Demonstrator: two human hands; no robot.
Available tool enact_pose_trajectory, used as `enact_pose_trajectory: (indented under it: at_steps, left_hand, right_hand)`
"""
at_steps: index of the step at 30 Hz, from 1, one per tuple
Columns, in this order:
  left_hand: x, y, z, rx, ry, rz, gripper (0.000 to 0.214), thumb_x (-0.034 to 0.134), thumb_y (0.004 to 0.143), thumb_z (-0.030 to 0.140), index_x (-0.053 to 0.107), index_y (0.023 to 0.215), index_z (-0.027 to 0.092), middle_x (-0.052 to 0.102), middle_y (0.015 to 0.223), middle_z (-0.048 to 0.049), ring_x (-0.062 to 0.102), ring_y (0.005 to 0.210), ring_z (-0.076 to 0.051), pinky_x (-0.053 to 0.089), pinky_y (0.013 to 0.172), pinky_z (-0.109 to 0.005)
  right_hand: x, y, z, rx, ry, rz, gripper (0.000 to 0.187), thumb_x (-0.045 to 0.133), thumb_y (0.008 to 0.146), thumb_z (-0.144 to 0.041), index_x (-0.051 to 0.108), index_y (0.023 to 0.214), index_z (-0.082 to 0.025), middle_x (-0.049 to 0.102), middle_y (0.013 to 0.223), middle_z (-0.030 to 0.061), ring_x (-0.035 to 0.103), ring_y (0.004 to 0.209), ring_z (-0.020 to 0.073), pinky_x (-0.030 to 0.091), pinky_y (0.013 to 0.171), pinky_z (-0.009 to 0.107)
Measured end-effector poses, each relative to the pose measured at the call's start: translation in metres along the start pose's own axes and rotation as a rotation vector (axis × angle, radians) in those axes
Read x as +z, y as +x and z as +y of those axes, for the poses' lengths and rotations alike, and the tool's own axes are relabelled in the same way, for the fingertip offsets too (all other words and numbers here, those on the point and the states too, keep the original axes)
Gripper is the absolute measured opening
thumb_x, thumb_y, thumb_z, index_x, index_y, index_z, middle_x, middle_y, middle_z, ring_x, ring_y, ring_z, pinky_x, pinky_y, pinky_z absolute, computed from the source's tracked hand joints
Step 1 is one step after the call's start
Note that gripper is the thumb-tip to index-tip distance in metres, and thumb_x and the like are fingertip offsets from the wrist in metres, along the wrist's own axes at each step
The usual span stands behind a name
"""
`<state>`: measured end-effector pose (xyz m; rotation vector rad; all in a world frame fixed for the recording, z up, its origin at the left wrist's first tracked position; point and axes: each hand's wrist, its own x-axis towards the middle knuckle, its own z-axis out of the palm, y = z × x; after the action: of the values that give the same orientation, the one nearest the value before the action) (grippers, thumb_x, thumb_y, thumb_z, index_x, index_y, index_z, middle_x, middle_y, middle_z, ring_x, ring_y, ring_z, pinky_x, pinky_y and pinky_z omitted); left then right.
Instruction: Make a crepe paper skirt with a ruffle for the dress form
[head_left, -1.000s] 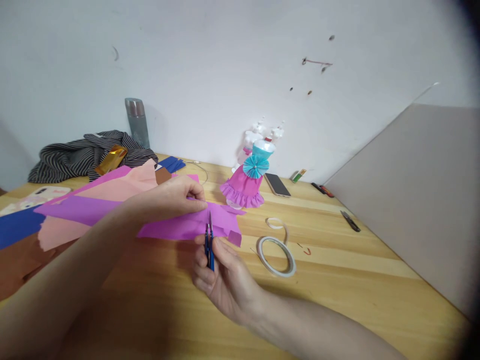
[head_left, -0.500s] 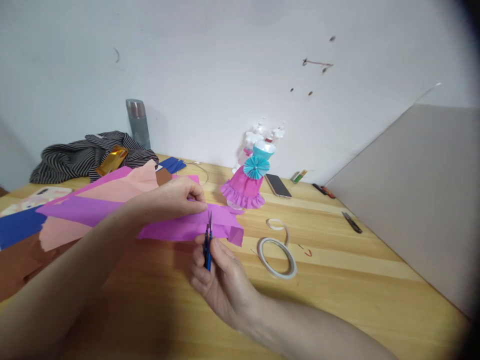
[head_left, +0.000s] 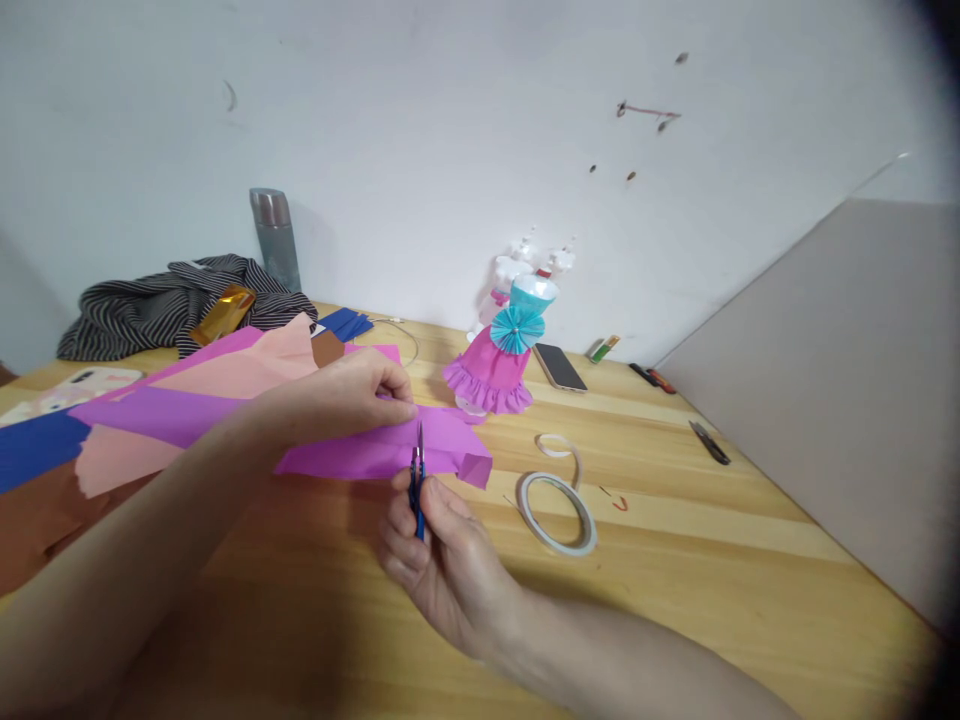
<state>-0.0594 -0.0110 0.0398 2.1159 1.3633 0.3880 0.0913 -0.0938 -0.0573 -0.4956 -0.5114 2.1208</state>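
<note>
Where the purple paper [head_left: 450,435] is: below the left hand [head_left: 364,392], in front of the dressed figure [head_left: 491,368].
Left fingers: pinched together on this paper.
Right hand [head_left: 454,565]: fingers clamped around the blue snips [head_left: 417,495], blades pointing toward the paper.
Tape roll [head_left: 581,548]: beside, on the desk [head_left: 660,570].

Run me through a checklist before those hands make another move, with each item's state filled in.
1. Scissors gripped in the right hand: ok, they point away from the person.
2. Purple paper steadied: ok, the left hand pinches it.
3. Left hand well clear of the scissors: not ok, their tips are close to its fingers.
4. Paper lying flat: not ok, its right end is bent.
5. Paper between the two blades: cannot tell, too small to see.
6. Tape roll apart from the paper: ok, it lies to the right.
</note>
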Motion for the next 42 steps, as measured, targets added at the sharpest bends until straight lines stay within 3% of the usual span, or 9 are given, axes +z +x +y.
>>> enact_pose_trajectory:
  at_steps: [12,20,42]
  left_hand:
    - [-0.0001,0.0019,-0.0033,-0.01,-0.058,-0.043,0.014,0.053,0.07,0.028,0.062,0.067,0.017,0.052,0.061,0.0031,0.042,0.055,-0.009,0.031,0.047,-0.02]
    - [0.0002,0.002,-0.0045,0.005,-0.085,-0.123,0.015,0.052,0.071,0.029,0.061,0.067,0.018,0.052,0.06,0.0029,0.044,0.055,-0.01,0.031,0.048,-0.021]
    - [0.0022,0.0016,-0.0013,0.047,-0.039,-0.129,0.016,0.05,0.071,0.028,0.059,0.064,0.016,0.049,0.059,0.004,0.043,0.059,-0.01,0.03,0.052,-0.023]
  right_hand:
    - [-0.002,-0.0038,0.0034,0.039,-0.017,0.024,0.031,0.071,0.077,-0.043,0.055,0.089,-0.019,0.052,0.062,-0.0064,0.035,0.045,0.0033,0.022,0.049,0.021]
    - [-0.0032,-0.001,-0.0012,-0.015,-0.003,-0.015,0.028,0.072,0.078,-0.04,0.057,0.088,-0.019,0.053,0.061,-0.0059,0.036,0.045,0.0033,0.021,0.047,0.02]
    - [-0.0015,-0.0012,-0.0017,-0.038,0.038,-0.062,0.024,0.071,0.08,-0.037,0.06,0.089,-0.018,0.052,0.062,-0.0061,0.035,0.046,0.003,0.021,0.046,0.019]
